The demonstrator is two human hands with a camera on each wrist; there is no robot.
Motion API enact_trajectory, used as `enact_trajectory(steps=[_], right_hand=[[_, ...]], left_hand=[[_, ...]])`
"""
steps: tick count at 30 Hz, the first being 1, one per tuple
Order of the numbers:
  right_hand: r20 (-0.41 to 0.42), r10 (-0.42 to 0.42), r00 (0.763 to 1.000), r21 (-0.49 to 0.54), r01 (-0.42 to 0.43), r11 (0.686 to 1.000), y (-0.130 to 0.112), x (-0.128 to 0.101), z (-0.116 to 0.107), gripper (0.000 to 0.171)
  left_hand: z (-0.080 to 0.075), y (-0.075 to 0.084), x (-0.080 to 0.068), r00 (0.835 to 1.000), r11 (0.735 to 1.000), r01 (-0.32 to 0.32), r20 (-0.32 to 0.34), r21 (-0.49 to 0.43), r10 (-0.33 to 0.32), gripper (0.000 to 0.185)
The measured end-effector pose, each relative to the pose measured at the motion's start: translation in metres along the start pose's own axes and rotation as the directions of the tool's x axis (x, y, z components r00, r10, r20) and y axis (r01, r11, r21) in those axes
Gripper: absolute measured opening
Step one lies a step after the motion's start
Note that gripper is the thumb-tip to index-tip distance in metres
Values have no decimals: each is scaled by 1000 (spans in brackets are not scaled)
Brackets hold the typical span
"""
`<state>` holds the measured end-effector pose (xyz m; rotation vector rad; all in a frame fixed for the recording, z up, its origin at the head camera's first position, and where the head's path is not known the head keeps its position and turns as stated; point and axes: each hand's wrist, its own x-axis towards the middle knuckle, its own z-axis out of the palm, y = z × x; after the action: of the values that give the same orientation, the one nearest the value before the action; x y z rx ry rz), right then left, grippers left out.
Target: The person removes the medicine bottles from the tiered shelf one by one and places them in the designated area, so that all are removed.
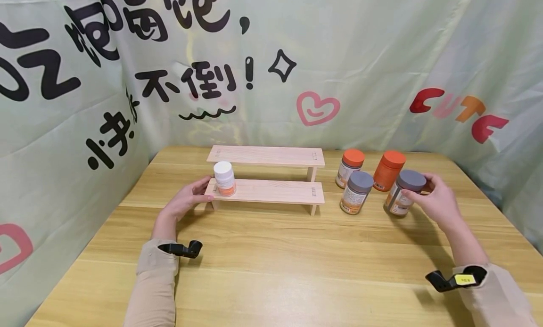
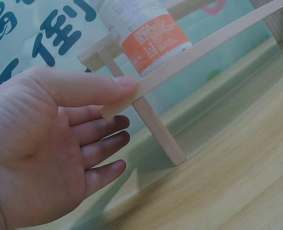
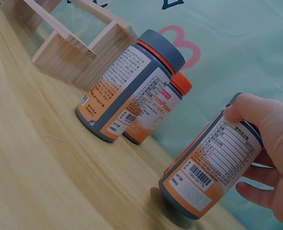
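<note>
My left hand (image 1: 186, 200) holds the left end of the lower step of a two-tier wooden shelf (image 1: 271, 191). In the left wrist view the thumb lies along the step's front edge, with the other fingers behind it. A white bottle (image 1: 225, 178) with an orange band stands upright on that step, close to the hand. On the right, my right hand (image 1: 439, 200) grips a grey-lidded bottle (image 3: 213, 165) near its top, thumb on the label side. That bottle leans in the right wrist view, its base close over the table. A second grey-lidded bottle (image 1: 356, 192) stands to its left.
Behind the grey-lidded bottles stand an orange-lidded bottle (image 1: 349, 167) with a label and an all-orange bottle (image 1: 389, 170). The shelf's upper step (image 1: 267, 156) runs along the back of the wooden table (image 1: 271, 270). A printed curtain (image 1: 365, 58) hangs behind and at both sides.
</note>
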<state>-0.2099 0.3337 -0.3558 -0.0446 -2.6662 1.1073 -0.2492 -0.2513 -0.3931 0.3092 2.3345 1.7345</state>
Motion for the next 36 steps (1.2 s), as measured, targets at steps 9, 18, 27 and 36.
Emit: enact_trajectory(steps=[9, 18, 27, 36], right_hand=[[-4, -2, 1000, 8, 3, 1000, 14, 2, 4, 67], [12, -1, 1000, 63, 0, 998, 7, -3, 3, 67], [44, -30, 999, 162, 23, 987, 9, -5, 1, 60], [65, -43, 997, 249, 26, 968, 13, -6, -6, 47]], left_hand=[[0, -2, 0, 1000, 1000, -2, 3, 1, 2, 80], [0, -2, 0, 1000, 1000, -1, 5, 2, 1, 80], [-1, -2, 0, 1000, 1000, -4, -2, -2, 4, 79], [0, 0, 0, 1000, 1000, -5, 5, -2, 5, 80]])
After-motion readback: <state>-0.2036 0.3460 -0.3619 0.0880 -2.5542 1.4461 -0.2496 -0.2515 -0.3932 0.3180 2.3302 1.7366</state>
